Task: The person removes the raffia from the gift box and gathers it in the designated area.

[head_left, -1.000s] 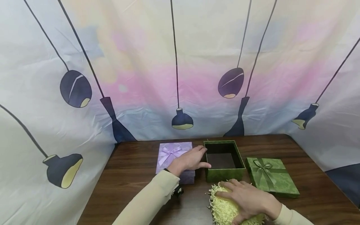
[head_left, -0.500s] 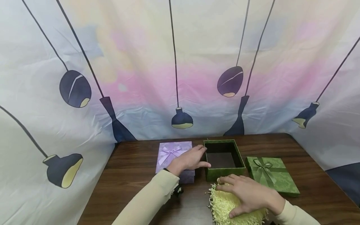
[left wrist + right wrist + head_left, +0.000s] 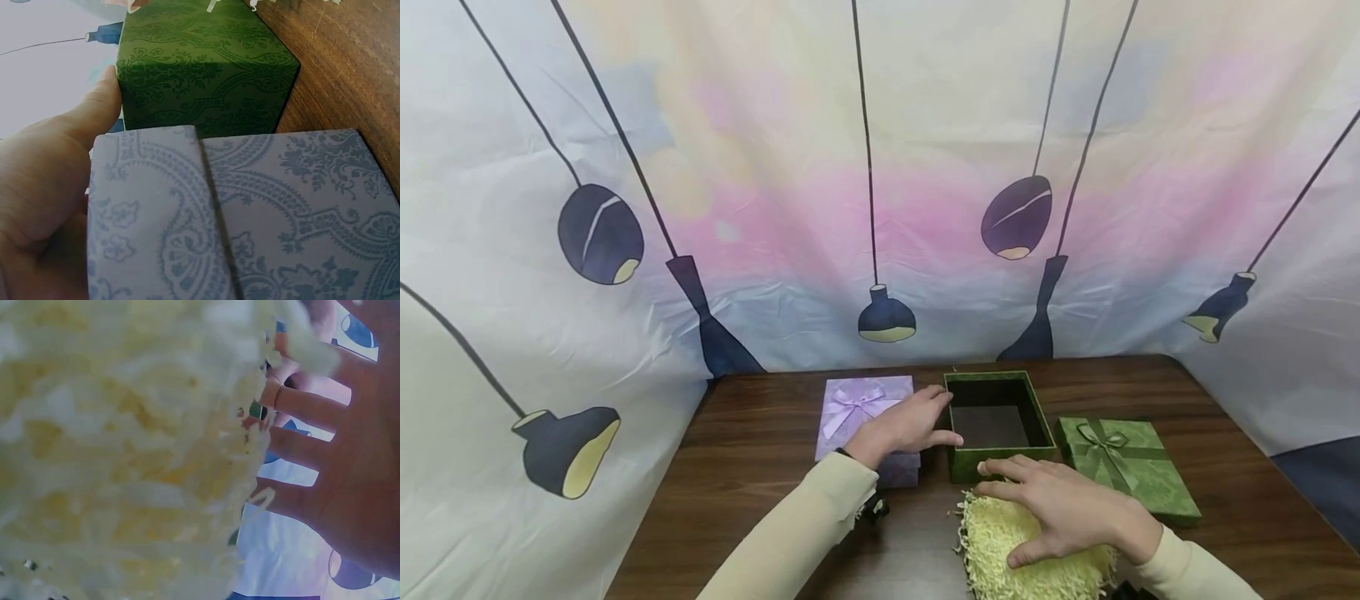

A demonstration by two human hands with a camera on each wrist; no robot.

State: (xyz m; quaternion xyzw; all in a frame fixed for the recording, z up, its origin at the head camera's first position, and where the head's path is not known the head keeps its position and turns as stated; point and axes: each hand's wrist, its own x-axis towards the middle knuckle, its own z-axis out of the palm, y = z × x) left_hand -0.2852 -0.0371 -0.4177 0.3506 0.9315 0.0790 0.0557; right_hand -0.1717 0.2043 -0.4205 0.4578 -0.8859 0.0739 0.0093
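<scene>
An uncovered green patterned gift box (image 3: 1000, 461) with a dark inside stands toward the back of the table. My left hand (image 3: 910, 427) rests against its left side, fingers and thumb extended; in the left wrist view a finger touches the green box (image 3: 206, 81) near its corner. Below that hand and to its left is a lidded purple gift box (image 3: 835, 417) with a ribbon bow. In front of the green box lies a pile of pale yellow shredded paper (image 3: 1000, 542). Over it my right hand (image 3: 1071, 512) spreads its fingers, tips at the pile's far side.
The green lid (image 3: 1138, 467) with its ribbon bow lies right of the green box. A small black object (image 3: 874, 508) shows under the left wrist. Behind the brown wooden table (image 3: 715, 500) hangs a cloth printed with lamps (image 3: 887, 321).
My right hand has shifted slightly up and away over the shredded paper, its thumb moving forward, and more of the pile shows. The left hand and the boxes stay put.
</scene>
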